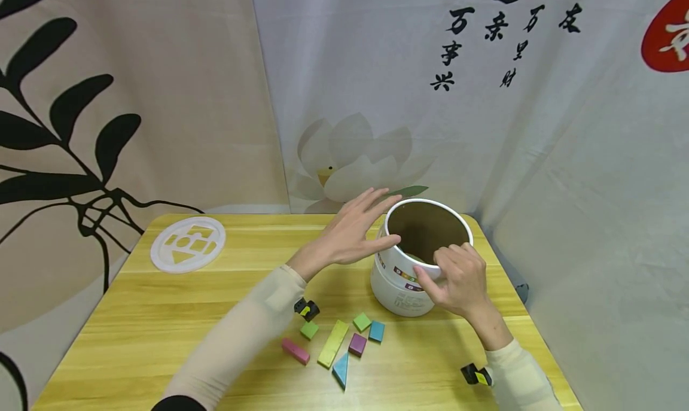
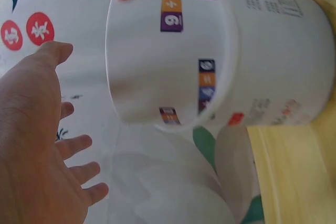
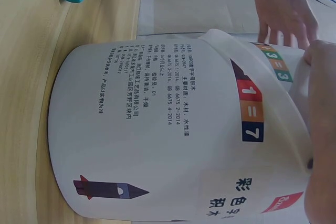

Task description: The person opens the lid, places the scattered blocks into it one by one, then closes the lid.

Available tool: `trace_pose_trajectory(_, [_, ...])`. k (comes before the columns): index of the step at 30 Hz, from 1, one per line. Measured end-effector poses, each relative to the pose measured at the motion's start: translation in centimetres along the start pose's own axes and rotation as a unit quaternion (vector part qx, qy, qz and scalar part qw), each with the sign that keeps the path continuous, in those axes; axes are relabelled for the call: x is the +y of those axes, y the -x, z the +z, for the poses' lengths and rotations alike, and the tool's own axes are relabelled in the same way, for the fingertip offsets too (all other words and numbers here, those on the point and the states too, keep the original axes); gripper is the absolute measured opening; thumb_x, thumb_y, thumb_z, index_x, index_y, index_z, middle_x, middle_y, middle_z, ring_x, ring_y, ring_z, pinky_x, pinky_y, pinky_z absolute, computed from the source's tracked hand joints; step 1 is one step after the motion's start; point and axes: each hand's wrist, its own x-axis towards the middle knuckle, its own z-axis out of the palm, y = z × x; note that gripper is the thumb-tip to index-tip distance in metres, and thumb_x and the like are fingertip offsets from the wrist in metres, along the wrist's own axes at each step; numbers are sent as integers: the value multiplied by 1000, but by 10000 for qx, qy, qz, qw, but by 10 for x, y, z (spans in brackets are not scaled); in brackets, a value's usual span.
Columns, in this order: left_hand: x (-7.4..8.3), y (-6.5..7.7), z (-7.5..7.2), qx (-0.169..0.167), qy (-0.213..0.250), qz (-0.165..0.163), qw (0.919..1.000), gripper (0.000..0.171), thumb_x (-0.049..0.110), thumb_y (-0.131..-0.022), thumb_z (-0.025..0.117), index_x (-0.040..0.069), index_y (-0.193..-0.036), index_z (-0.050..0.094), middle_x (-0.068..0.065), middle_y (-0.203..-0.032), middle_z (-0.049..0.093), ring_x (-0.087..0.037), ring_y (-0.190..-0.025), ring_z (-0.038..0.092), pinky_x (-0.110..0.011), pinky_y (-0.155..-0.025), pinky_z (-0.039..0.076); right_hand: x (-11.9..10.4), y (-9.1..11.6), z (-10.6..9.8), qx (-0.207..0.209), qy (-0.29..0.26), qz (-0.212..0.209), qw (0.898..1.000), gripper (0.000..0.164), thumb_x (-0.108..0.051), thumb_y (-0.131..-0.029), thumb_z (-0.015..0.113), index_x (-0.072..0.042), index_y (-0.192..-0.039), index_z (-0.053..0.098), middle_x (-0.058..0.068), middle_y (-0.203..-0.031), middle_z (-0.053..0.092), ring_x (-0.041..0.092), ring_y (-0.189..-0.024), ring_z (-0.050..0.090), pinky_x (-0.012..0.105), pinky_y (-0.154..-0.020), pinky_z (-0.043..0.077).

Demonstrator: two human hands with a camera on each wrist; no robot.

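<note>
A white cylindrical bucket (image 1: 401, 300) with coloured number sums printed on its side stands upright at the right of the table, its top open and its inside dark. My right hand (image 1: 463, 279) grips the near right rim, fingers curled over the edge into the mouth and thumb outside; part of it also shows in the right wrist view. At the bucket's left, my left hand (image 1: 352, 231) is spread with straight fingers, fingertips close to the rim in the head view. In the left wrist view a gap separates the left hand (image 2: 37, 124) from the bucket (image 2: 278, 51).
Several coloured blocks lie in front of the bucket, among them a yellow bar (image 1: 333, 343), a purple block (image 1: 357, 344), a blue triangle (image 1: 341, 371) and a pink bar (image 1: 295, 351). A white round plate with shape cut-outs (image 1: 159, 256) lies at the table's back left. Printed curtains hang behind.
</note>
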Motion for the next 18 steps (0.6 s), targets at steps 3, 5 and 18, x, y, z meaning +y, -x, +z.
trace_pose_trajectory(3, [-8, 15, -1, 58, 22, -24, 10000, 80, 65, -97, 54, 29, -164, 33, -3, -167, 27, -25, -152, 13, -59, -118, 25, 0, 0, 0, -19, 12, 30, 10000, 47, -40, -84, 64, -13, -55, 37, -9, -51, 27, 10, -47, 24, 32, -46, 20])
trace_pose_trajectory(5, [-14, 25, -1, 65, 18, -80, 9999, 80, 66, -96, 54, 29, -164, 34, -4, -166, 28, -25, -152, 14, -58, -118, 25, 1, 0, -1, -28, 25, 52, 10000, 47, -40, -83, 64, -14, -55, 37, -9, -51, 26, 11, -47, 24, 32, -46, 20])
trace_pose_trajectory(18, [-38, 101, 8, -86, 132, -45, 9999, 74, 56, -98, 60, 19, -159, 43, -9, -162, 34, -31, -148, 24, -62, -113, 32, 0, 2, 0, 9, 4, 58, 10000, 48, -40, -82, 64, -14, -55, 35, -9, -52, 25, 10, -47, 23, 32, -46, 19])
